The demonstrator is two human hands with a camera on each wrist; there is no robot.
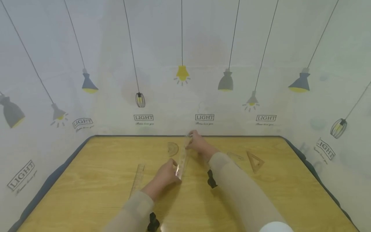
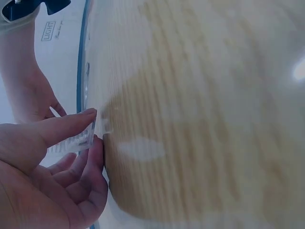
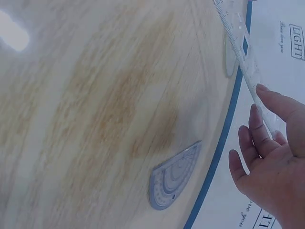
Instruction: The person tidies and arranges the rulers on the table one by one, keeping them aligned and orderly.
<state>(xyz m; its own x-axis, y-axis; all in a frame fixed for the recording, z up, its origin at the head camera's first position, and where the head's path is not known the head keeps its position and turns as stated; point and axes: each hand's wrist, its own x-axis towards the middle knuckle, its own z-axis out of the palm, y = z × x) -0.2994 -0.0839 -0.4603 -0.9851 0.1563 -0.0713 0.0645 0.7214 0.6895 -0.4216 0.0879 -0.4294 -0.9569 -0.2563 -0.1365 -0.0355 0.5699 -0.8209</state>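
Note:
A clear plastic ruler [image 1: 182, 162] is held lengthwise between both hands over the wooden table. The left hand [image 1: 166, 174] pinches its near end; in the left wrist view the thumb [image 2: 71, 126] presses on one face, with fingers curled beneath. At the far end, the right hand [image 1: 200, 145] grips the ruler between thumb and fingers. The right wrist view shows the ruler [image 3: 243, 57] running away from that hand [image 3: 276, 143]. A clear protractor [image 1: 173, 149] lies on the table left of the ruler's far part.
Another clear ruler [image 1: 137, 178] lies left of the left forearm. To the right of the right hand are a triangular set square [image 1: 251, 161] and a fainter clear piece [image 1: 236, 157]. The wooden table [image 1: 95, 180] meets a white lamp-printed backdrop [image 1: 162, 106] along a dark edge.

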